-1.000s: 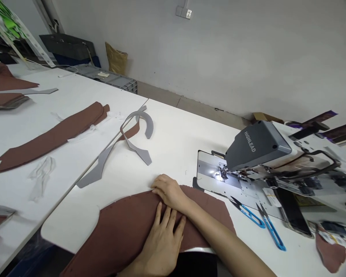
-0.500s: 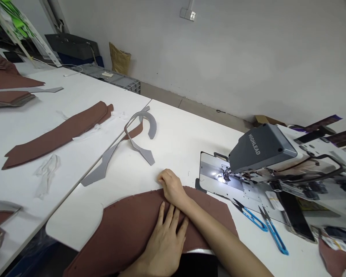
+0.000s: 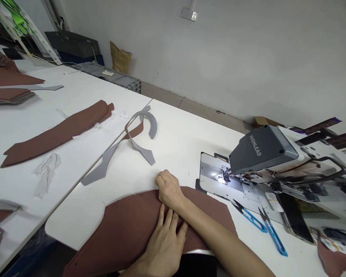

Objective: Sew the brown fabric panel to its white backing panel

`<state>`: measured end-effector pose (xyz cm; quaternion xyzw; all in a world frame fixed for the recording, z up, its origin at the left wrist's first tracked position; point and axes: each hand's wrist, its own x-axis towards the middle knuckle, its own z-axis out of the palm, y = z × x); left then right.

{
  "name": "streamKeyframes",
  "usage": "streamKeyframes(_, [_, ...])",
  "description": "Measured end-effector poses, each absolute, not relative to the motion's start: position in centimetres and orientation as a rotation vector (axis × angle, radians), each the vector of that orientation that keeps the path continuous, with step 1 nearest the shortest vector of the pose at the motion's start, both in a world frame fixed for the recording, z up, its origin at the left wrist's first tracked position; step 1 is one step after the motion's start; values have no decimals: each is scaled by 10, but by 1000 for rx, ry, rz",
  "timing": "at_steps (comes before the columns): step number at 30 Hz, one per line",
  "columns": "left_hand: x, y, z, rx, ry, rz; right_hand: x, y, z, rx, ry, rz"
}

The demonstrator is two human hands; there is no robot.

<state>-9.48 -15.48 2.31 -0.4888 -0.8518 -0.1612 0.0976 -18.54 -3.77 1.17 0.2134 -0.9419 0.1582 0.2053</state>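
Soft, limp brown fabric panel [image 3: 127, 227]: left hand [image 3: 164, 246] pressing flat, fingers spread; right hand [image 3: 168, 190] pinching its far edge, the likeliest hold.

1. The left hand [image 3: 165, 240] lies near the bottom edge of the view, palm down, its back facing up.
2. Its fingers [image 3: 169, 217] are straight, slightly spread and point away toward the far side.
3. The right hand [image 3: 168, 189] sits just beyond the left fingertips, touching them.
4. Its fingers are curled under, knuckles up, the hand loosely closed and pressing down.
5. The bare right forearm [image 3: 219, 238] runs from the near right corner diagonally to the far left, passing beside the left hand.
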Motion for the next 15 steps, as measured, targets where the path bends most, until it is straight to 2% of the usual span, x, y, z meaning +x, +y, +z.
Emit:
streamKeyframes(2, [-95, -155, 22, -1468, -2545, -480, -188, -35, 15, 477, -2580, 523])
streamKeyframes(6, [-94, -157, 20, -1486, -2592, -484, -187, -27, 33, 383, -2628, 1091])
streamKeyframes(8, [-94, -157, 19, -1492, -2578, -480, -183, -25, 39, 476, -2680, 1207])
streamKeyframes(12, [-93, -154, 19, -1443, -2549, -517, -175, -28, 38, 797, -2839, 928])
streamKeyframes(15, [-91, -156, 23, -1256, -2435, -786, -173, -32, 32, 882, -2906, 685])
